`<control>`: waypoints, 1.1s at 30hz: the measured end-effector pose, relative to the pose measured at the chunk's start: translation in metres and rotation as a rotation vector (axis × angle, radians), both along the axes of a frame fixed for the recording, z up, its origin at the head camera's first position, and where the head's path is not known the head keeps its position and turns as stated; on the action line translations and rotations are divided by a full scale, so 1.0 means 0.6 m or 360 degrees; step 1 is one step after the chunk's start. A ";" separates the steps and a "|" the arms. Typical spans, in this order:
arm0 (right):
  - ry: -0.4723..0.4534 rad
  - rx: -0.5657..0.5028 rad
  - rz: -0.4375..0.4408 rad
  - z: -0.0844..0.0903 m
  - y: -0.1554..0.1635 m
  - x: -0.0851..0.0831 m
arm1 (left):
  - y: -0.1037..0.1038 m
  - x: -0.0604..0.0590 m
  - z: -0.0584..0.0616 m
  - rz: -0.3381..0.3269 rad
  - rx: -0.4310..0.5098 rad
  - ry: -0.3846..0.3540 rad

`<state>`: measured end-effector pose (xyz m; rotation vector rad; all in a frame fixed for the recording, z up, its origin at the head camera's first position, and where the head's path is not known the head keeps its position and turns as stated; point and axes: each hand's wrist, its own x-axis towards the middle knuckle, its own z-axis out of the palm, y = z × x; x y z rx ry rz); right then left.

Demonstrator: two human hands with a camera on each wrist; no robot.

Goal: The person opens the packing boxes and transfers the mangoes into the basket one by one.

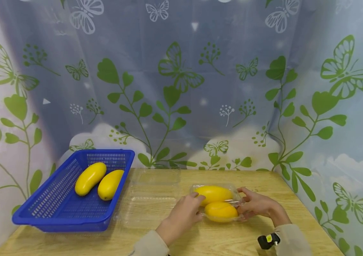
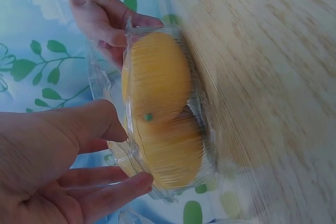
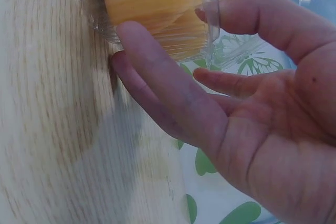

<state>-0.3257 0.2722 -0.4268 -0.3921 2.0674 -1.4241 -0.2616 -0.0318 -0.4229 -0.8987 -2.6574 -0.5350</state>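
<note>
1. Down low in the head view is a wooden table with pale grain. Behind it and on both sides hangs a blue and white curtain with green leaves and butterflies.
2. Over on the left of the head view sits a blue basket on the table. Two yellow mangoes lie side by side in it, touching each other.
3. Between the basket and the hands lies an open clear tray, flat on the table. It is just beside the basket. Nothing stands between the hands and what they hold.
4. Near the lower middle of the head view is a clear plastic box with two more yellow mangoes packed in it. The box rests on the table.
5. The left hand grips the left end of the box. Its thumb lies on top and its fingers curl under the edge, as the left wrist view shows.
6. The right hand grips the right end. In the right wrist view its thumb presses the clear rim and its long fingers reach under the box.
7. So the box sits right between both hands, held at each end.
</note>
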 end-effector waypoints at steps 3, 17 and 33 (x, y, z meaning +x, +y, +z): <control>0.0005 0.0016 -0.0001 0.001 0.000 0.000 | 0.000 0.001 0.003 -0.0014 -0.0012 -0.0021; -0.0004 0.0015 -0.0014 0.003 -0.002 0.006 | 0.000 0.000 -0.001 -0.0031 -0.0088 0.0032; 0.0011 0.0066 -0.0028 0.007 -0.003 0.006 | 0.006 0.001 -0.006 0.0002 -0.0254 0.0366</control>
